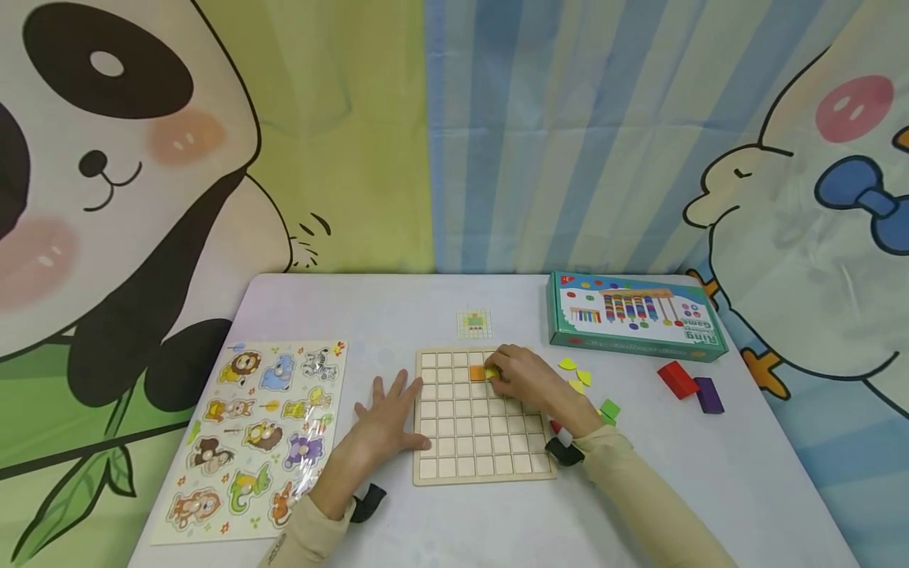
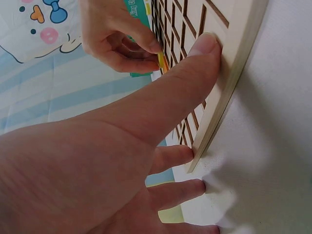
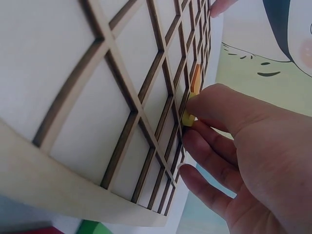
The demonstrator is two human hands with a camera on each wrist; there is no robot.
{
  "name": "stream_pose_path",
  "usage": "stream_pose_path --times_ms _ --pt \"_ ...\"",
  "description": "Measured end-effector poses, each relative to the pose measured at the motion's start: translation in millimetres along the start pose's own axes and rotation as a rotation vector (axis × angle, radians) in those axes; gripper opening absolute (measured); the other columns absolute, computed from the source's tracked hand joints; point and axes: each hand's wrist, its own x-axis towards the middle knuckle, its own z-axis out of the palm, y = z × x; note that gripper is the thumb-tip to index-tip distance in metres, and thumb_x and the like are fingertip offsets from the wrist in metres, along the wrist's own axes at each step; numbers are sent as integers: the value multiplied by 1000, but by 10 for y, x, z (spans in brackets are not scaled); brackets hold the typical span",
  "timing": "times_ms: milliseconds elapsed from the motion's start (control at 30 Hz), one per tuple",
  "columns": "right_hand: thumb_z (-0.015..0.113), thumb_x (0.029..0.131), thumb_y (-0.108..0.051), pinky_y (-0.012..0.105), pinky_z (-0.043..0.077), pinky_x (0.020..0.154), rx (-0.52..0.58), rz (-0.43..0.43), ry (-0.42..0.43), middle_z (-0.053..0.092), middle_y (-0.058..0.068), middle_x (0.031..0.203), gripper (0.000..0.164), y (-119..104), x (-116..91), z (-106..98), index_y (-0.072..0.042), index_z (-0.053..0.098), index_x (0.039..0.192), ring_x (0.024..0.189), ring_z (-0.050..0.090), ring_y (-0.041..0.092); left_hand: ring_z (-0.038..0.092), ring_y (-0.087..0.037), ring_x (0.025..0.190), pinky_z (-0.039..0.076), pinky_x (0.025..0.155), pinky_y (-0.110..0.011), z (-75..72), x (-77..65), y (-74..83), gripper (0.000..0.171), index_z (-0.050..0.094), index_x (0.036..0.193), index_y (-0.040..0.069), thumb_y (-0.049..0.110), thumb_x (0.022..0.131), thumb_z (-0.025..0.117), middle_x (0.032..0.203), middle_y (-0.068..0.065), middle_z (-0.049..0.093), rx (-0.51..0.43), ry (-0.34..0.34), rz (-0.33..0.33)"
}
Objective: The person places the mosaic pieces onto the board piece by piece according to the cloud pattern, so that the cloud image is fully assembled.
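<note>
A wooden grid board (image 1: 461,430) with square cells lies in front of me. My left hand (image 1: 383,422) is spread at its left side; the thumb presses on the board's edge (image 2: 243,44) and other fingertips reach the frame and the tabletop. Near the far edge, my right hand (image 1: 529,383) pinches a small yellow tile (image 3: 188,114) between thumb and fingers, right at the grid. Beside it, an orange square tile (image 1: 476,373) sits in a cell. Part of the board's right side is hidden under the right hand and wrist.
Loose yellow tiles (image 1: 584,378) and green tiles (image 1: 609,409) lie right of the board. A small pattern card (image 1: 473,313) is behind it. Further right are a game box (image 1: 639,349), a red block (image 1: 678,380) and a purple block (image 1: 708,394). An animal puzzle (image 1: 234,442) lies left.
</note>
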Motion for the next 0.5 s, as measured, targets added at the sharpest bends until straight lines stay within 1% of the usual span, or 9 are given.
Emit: stream_pose_path --times_ms 67,200,267,500 --pt "73 92 -14 37 56 88 3 -9 5 71 3 107 19 4 -4 -10 -7 75 110 94 64 16 5 -62 149 13 100 -90 0 2 1 103 33 159 10 34 75 88 168 -23 17 2 1 1" --pt "73 92 -10 37 56 84 -1 -59 31 72 1 100 8 22 -16 -15 -10 76 99 88 64 14 6 -62 149 15 100 -90 2 3 -1 103 33 159 10 35 75 88 168 -22 18 11 4 5" --pt "73 92 -9 37 56 84 -1 -80 42 73 1 98 5 27 -21 -18 -11 76 96 87 65 14 6 -62 149 15 99 -90 2 4 0 103 34 159 10 35 75 89 168 -22 18 14 6 5" --pt "74 92 -10 41 56 92 11 -85 48 74 1 101 6 24 -47 -12 -10 78 97 96 69 17 6 -62 149 15 99 -90 -3 -1 -1 103 34 159 9 35 75 89 168 -23 18 15 8 3"
